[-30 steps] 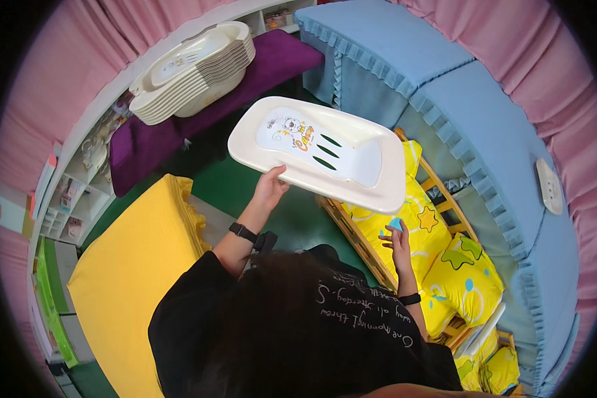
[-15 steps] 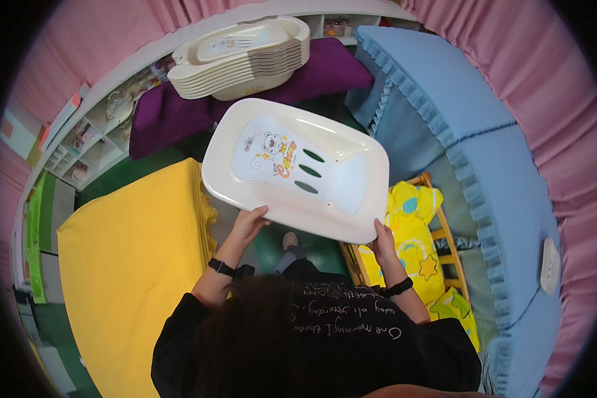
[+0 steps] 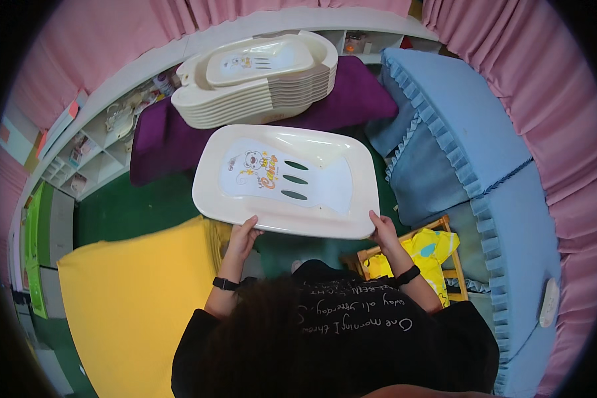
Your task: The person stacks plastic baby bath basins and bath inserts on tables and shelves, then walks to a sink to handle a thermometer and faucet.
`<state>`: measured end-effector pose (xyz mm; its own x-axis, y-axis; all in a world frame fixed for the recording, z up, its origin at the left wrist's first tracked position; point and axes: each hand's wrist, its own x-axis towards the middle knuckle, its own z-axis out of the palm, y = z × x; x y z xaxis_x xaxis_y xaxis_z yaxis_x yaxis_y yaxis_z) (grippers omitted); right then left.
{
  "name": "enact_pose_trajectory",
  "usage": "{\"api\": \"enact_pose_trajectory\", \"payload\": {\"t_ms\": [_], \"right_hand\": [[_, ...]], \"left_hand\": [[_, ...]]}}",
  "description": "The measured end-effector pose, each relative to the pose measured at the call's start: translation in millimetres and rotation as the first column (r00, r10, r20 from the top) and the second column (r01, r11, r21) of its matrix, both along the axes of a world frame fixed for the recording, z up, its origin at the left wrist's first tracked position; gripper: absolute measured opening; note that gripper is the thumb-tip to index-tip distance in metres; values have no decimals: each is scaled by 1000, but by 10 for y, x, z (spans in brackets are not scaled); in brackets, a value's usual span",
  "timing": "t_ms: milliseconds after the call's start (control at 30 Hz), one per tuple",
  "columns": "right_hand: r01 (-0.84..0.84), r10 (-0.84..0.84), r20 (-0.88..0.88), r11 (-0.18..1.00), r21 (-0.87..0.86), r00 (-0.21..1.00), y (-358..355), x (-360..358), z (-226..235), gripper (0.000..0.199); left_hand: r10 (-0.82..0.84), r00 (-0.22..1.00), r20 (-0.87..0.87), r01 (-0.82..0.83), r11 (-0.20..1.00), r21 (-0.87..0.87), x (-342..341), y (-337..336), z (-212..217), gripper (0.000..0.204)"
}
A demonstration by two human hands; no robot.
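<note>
Between my hands is a cream baby bath insert tray (image 3: 351, 149) with three long slots and a cartoon bear print, its patterned face turned up. My left hand (image 3: 245, 239) grips its near edge left of the middle, thumb on top. At the near right corner my right hand (image 3: 382, 230) holds the rim, thumb over the edge. The fingers beneath the tray are hidden. Just beyond it, a tall stack of cream baby bathtubs (image 3: 252, 99) rests on a purple-covered surface (image 3: 358, 93), and a similar slotted tray (image 3: 262, 61) lies in the top tub.
A yellow-covered table (image 3: 136, 298) stands at my left. On the right are a wooden cot frame (image 3: 454, 265) with yellow bedding (image 3: 421, 255) and blue ruffled covers (image 3: 471, 126). White shelves (image 3: 103, 156) and pink curtains (image 3: 524, 86) line the room.
I have moved forward toward the stack of tubs, carrying the tray in both hands. The tray has levelled out and its near edge is less slanted. The yellow table and cot have slid back in view.
</note>
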<state>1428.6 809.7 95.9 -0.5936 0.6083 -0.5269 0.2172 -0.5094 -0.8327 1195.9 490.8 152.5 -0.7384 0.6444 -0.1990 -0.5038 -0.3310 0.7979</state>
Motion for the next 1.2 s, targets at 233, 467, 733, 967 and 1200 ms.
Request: {"api": "enact_pose_trajectory", "payload": {"t_ms": [233,467,733,967,1200], "right_hand": [[82,-85,12,985,152,996,424,-1086,426,61],[40,-19,-83,965,258,996,1144,-2218,588,58],[-17,81,-226,962,272,971,2246,-3904,680,40],[-128,210,-269,948,292,940,2893,-5137,639,44],[-30,98,-288,973,230,953,3105,-6040,827,39]], "left_hand": [[44,998,-38,-42,998,47,-949,469,142,34],[64,996,-65,-63,998,21,-1926,1046,167,39],[139,987,-77,-136,989,49,-3157,1818,410,41],[192,976,102,-204,972,118,-4054,2290,556,30],[95,980,173,-122,981,154,-5035,2619,363,25]]}}
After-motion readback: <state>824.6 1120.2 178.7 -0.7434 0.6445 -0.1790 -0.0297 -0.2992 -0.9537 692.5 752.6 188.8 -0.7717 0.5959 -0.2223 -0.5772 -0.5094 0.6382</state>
